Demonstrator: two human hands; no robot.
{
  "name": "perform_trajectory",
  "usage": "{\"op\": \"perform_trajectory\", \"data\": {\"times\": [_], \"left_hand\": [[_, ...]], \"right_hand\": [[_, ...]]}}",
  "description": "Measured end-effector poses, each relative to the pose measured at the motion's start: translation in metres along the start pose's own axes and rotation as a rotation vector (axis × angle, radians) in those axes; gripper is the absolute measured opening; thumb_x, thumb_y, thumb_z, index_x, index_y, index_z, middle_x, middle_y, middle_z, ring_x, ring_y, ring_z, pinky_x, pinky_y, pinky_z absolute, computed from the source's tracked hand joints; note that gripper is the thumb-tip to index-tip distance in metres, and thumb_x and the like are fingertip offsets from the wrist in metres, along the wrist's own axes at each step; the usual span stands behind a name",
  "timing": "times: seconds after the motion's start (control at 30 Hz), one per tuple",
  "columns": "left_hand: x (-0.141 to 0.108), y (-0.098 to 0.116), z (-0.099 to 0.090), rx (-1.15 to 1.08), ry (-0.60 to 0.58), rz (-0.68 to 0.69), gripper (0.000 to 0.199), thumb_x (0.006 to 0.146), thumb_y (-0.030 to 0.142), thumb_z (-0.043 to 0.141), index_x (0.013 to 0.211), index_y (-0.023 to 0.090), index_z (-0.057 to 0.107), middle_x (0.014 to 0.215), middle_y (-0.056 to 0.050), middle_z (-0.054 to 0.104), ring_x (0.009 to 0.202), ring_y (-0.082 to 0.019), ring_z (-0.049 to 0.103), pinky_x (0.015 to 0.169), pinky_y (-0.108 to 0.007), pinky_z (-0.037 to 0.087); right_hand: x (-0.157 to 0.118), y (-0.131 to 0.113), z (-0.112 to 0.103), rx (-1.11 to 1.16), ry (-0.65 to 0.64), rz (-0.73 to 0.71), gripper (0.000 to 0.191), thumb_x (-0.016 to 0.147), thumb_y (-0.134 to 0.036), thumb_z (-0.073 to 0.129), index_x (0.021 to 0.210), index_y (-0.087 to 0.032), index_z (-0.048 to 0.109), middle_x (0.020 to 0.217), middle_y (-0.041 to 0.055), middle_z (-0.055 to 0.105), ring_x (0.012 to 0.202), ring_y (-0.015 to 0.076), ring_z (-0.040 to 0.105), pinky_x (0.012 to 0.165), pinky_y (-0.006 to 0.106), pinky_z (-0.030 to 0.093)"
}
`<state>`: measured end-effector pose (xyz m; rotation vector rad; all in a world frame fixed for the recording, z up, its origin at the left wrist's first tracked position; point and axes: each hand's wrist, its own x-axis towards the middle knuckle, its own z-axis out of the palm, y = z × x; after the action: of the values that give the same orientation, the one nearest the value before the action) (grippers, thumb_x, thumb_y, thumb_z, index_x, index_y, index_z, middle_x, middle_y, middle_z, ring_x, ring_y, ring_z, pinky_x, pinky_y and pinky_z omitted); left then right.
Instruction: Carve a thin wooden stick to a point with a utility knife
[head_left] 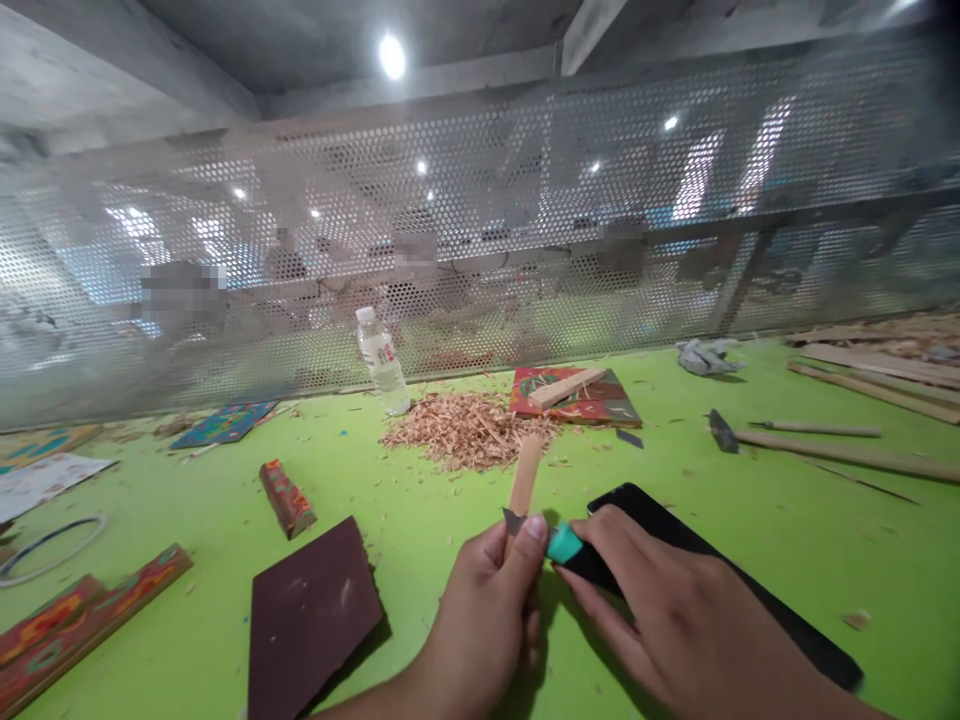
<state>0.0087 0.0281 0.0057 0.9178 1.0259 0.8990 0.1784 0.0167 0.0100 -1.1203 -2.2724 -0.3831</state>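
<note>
My left hand [487, 610] is closed around the lower end of a light wooden strip [526, 475], which points away from me over the green table. In my right hand [667, 600] is a utility knife [566, 545] with a turquoise and black handle. Its blade lies across the strip, close to my left thumb, which rests by the knife's front end. Beneath the right hand lies a long black flat object [750, 590]. A heap of wood shavings [461, 430] is just beyond the strip's tip.
Ahead stand a plastic bottle [384, 365] and a painted board [622, 400] bearing a wood piece [568, 387]. Sandpaper [315, 620] and painted wood blocks [287, 498] lie left. A hammer [825, 450] lies right. A perforated metal screen [480, 230] closes off the back.
</note>
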Motion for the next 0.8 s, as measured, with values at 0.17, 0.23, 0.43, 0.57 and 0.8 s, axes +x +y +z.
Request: {"op": "perform_trajectory", "data": {"times": [0.17, 0.23, 0.43, 0.57, 0.8], "left_hand": [[0.0, 0.0, -0.001, 0.049, 0.007, 0.011, 0.069, 0.066, 0.091, 0.07, 0.074, 0.025, 0.048, 0.04, 0.013, 0.036, 0.033, -0.006, 0.026, 0.033, -0.019, 0.022], [0.0, 0.001, -0.003, 0.072, 0.004, 0.018, 0.067, 0.07, 0.089, 0.068, 0.074, 0.025, 0.049, 0.04, 0.012, 0.036, 0.034, -0.006, 0.027, 0.034, -0.02, 0.021], [0.002, 0.0, -0.007, 0.114, -0.025, 0.058, 0.06, 0.082, 0.079, 0.068, 0.071, 0.023, 0.051, 0.044, 0.011, 0.039, 0.036, -0.006, 0.03, 0.036, -0.021, 0.021], [0.003, 0.0, -0.007, 0.068, -0.039, 0.045, 0.064, 0.076, 0.084, 0.069, 0.072, 0.024, 0.05, 0.043, 0.012, 0.038, 0.034, -0.005, 0.028, 0.035, -0.02, 0.022], [0.005, -0.007, -0.004, 0.05, -0.068, 0.089, 0.07, 0.07, 0.092, 0.066, 0.073, 0.025, 0.045, 0.047, 0.013, 0.035, 0.036, -0.005, 0.028, 0.034, -0.019, 0.024]], "right_hand": [[0.0, -0.002, 0.002, -0.031, 0.004, 0.007, 0.019, 0.112, -0.029, 0.034, 0.094, -0.028, 0.039, 0.069, -0.005, 0.051, 0.045, 0.0176, 0.059, 0.043, 0.032, 0.037], [-0.001, -0.002, 0.001, -0.037, 0.01, 0.009, 0.02, 0.113, -0.029, 0.033, 0.094, -0.028, 0.039, 0.068, -0.0053, 0.051, 0.043, 0.0172, 0.057, 0.042, 0.032, 0.035], [0.0, 0.004, -0.003, -0.004, -0.009, 0.022, 0.02, 0.112, -0.032, 0.034, 0.093, -0.029, 0.037, 0.066, -0.0053, 0.054, 0.044, 0.0187, 0.06, 0.043, 0.031, 0.036], [-0.002, 0.009, 0.001, 0.036, -0.011, 0.063, 0.016, 0.111, -0.032, 0.037, 0.095, -0.029, 0.038, 0.065, -0.0052, 0.057, 0.043, 0.0213, 0.064, 0.042, 0.032, 0.036], [-0.007, 0.014, 0.012, 0.151, -0.108, 0.141, 0.007, 0.107, -0.028, 0.043, 0.113, -0.025, 0.045, 0.079, 0.0016, 0.074, 0.059, 0.0261, 0.075, 0.046, 0.032, 0.038]]}}
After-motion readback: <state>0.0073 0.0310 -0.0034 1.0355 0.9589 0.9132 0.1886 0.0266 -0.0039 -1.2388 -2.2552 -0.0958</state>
